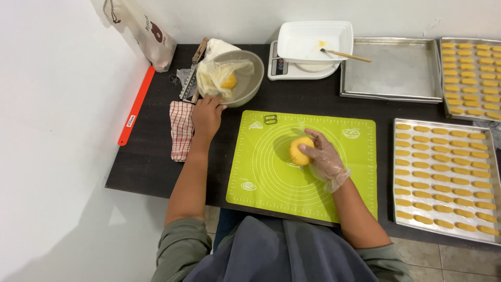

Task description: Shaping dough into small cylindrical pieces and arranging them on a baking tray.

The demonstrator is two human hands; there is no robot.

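At the far left of the dark desk lies a long orange plastic strip against the white wall, with a printed paper bag standing behind it; next comes a red-and-white checked cloth, folded and lying lengthwise; just beside it the bare left hand rests palm down, its fingers loosely together and touching the near rim of a grey round bowl that holds a crumpled clear plastic bag with a lump of yellow dough inside; the hand grips nothing.

Further right, on the lime-green silicone pastry mat, sits the ball of yellow dough, near the middle of the printed circles; the right hand, in a thin clear plastic glove, cups it from the right, its fingers curled against the ball's side and top.

The ball looks soft and light, likely to dent under pressure and a little greasy, so it seems best taken round its sides with a wide, gentle hold rather than pinched.

Behind the mat a white rectangular dish with a wooden-handled brush sits on a kitchen scale; then an empty metal baking tray; at the right, two metal trays carry rows of small oval yellow dough pieces.
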